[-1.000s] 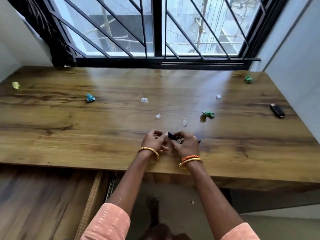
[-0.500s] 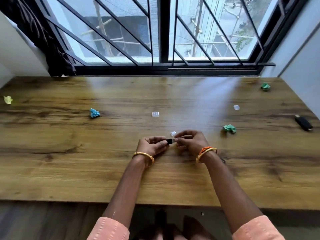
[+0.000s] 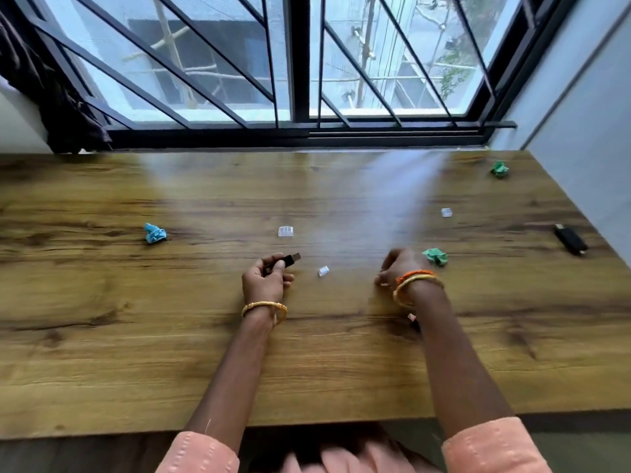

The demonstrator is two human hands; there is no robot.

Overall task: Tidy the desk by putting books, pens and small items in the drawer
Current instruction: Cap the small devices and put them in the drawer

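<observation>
A black USB stick (image 3: 286, 260) is pinched in the left hand (image 3: 265, 280) near the desk (image 3: 102, 336) middle. The right hand (image 3: 397, 269) is blurred, fingers curled; its grip can't be told. 1 clear cap (image 3: 323, 271) is seen between them.

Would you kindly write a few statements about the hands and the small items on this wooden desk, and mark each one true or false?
1. The left hand holds a small black USB stick with its metal plug bare. True.
2. The right hand also grips that stick. False: it is off to the right, apart from the stick; what it holds, if anything, cannot be told.
3. A crumpled blue paper ball lies to the left of both hands. True.
4. The second black USB stick lies at the desk's left end. False: it lies near the right end, by the wall.
5. A small clear plastic cap lies on the wooden desk between the two hands. True.
</observation>
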